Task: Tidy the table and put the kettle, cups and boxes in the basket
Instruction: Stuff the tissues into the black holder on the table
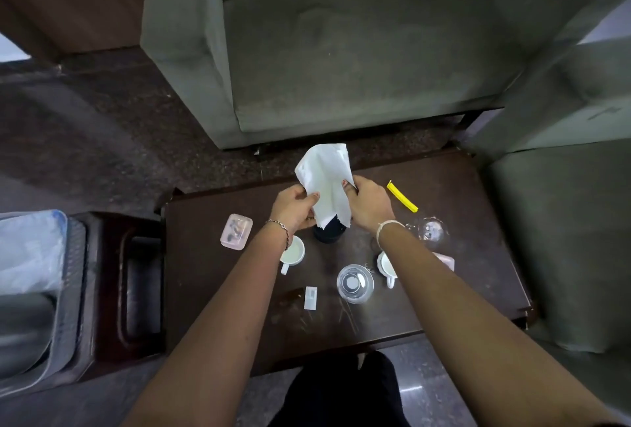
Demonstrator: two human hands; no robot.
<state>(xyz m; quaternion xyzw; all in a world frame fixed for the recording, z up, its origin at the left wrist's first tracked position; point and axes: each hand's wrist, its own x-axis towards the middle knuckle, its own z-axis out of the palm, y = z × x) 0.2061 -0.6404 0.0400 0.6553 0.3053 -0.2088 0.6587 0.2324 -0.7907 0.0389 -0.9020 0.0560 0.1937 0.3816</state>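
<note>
Both hands hold a white paper towel (pixel 326 179) up over the dark wooden table (pixel 461 221). My left hand (pixel 293 209) pinches its left edge and my right hand (pixel 370 203) grips its right edge. Under the towel stands a dark cylindrical kettle (pixel 329 232), mostly hidden. A white cup (pixel 293 253) sits beneath my left wrist, and a second white cup (pixel 387 266) lies partly under my right forearm. A pinkish clear box (pixel 236 231) lies at the table's left, and another pink box (pixel 445 261) peeks out by my right arm. The grey basket (pixel 59 307) stands at the far left.
On the table are a clear plastic lid (pixel 355 283), a small white sachet (pixel 310 297), a yellow strip (pixel 403 196) and a glass piece (pixel 431 229). A grey-green sofa (pixel 358 51) stands behind the table and another seat (pixel 563 238) to the right. A dark wooden stool (pixel 126 276) holds the basket.
</note>
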